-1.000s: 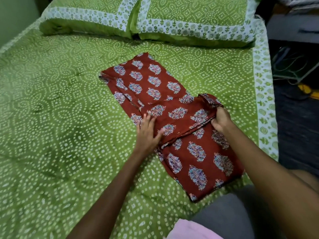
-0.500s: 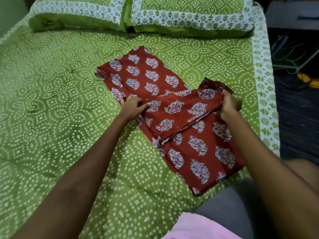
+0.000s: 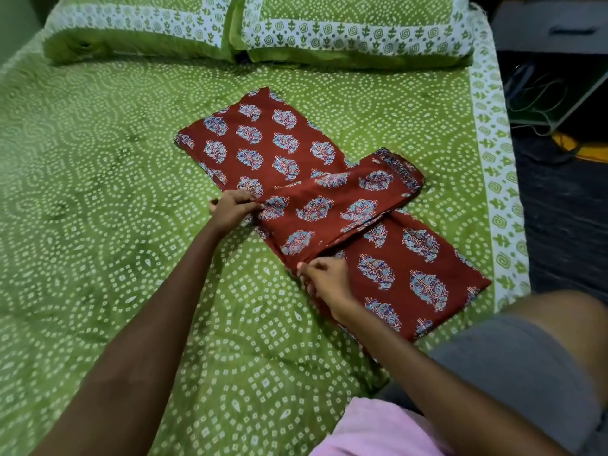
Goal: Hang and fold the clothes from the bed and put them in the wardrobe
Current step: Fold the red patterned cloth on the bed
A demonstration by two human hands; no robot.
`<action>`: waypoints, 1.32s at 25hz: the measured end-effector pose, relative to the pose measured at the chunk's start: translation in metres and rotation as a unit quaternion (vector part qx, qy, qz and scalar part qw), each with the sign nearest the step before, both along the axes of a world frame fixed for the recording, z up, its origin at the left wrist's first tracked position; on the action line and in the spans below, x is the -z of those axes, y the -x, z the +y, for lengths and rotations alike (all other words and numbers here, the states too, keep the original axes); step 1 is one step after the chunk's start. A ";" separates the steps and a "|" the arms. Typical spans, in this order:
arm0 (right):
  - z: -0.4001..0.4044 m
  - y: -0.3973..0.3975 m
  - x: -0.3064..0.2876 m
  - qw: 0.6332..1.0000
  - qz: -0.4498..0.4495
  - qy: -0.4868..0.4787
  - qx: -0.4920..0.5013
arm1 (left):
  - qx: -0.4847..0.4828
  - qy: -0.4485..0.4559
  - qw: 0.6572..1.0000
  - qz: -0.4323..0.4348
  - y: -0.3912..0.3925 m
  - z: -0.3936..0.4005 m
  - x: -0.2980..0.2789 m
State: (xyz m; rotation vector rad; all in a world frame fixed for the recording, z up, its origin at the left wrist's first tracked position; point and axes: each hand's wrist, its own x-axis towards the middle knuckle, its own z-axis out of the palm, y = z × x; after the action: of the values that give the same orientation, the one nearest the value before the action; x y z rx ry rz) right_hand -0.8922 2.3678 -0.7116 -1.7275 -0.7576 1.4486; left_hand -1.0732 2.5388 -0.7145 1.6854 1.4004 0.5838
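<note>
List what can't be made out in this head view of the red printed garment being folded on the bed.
- Red printed garment: what kind it is; folded layers hide its cut.
- Left hand grip: fingertips tucked into the cloth edge.
- Pink cloth: cut off by the bottom edge.
- Items beside the bed: dark and blurred.
- Wardrobe: out of frame.

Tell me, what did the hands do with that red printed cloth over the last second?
The right hand let go of the folded flap's far right end and came across to the near left edge of the red garment, where it now pinches the fold. The left hand slid up the left edge and grips the flap there. The flap now lies flat. The garment stayed on the green bedspread, pillows unmoved.
</note>
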 end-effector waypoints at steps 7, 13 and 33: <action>-0.003 0.003 -0.008 0.978 0.156 0.032 0.132 | -0.120 -0.060 0.976 0.173 -0.008 -0.012 0.013; -0.013 0.017 0.003 0.981 0.160 0.087 0.062 | -0.095 -0.079 0.953 0.278 0.001 -0.020 0.010; 0.130 -0.165 0.019 0.900 0.347 -0.097 0.246 | -0.002 -0.195 0.902 0.384 -0.112 -0.097 0.044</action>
State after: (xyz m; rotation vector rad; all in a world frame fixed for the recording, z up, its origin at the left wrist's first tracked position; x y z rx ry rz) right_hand -0.7277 2.4977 -0.7301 -1.0182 -0.0584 1.4188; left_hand -0.9610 2.4419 -0.7584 2.3934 1.9154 0.1898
